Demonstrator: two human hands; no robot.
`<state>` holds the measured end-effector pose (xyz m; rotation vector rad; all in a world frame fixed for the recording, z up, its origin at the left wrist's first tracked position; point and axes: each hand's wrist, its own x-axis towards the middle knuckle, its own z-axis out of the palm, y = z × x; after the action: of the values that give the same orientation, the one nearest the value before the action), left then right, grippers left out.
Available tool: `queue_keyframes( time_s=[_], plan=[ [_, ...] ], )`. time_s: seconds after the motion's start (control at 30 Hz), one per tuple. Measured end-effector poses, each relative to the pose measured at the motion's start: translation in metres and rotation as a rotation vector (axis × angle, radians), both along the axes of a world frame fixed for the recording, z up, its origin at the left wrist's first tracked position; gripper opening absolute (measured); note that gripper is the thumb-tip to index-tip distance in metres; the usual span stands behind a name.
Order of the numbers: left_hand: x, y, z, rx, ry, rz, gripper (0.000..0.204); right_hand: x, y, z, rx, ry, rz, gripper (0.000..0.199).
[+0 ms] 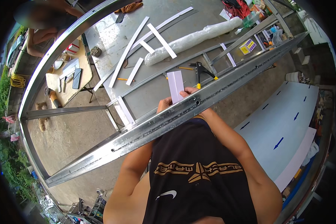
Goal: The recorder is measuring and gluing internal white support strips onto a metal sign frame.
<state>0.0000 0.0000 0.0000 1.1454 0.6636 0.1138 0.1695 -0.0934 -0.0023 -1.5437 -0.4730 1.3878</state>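
The metal rail (168,119) hides both hands' palms; the white strip's (175,86) lower end is covered too.

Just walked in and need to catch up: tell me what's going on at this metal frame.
A person in a black sleeveless shirt stands behind a long galvanised steel channel that forms part of a large metal frame. Both hands, the left hand and the right hand, hold a short folded white strip upright just above the channel. A hand riveter with black and yellow handles lies on the grey sheet beyond, near loose white strips and a plastic-wrapped roll.
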Motion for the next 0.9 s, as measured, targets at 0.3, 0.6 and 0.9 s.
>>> queue_keyframes(
  time_s=[0.3,0.6,0.9],
  plan=[
    [0.010,0.006,0.006,-0.042,0.061,0.069,0.026,0.000,0.002,0.003,0.128,-0.022,-0.145,0.027],
    [0.015,0.087,-0.043,0.138,0.000,0.134,0.043,0.008,0.002,0.017,0.058,-0.309,-0.137,0.023],
    [-0.015,0.229,-0.130,1.084,0.849,0.171,0.052,0.020,-0.012,0.021,-0.015,-0.343,-0.173,0.023]
  ],
)
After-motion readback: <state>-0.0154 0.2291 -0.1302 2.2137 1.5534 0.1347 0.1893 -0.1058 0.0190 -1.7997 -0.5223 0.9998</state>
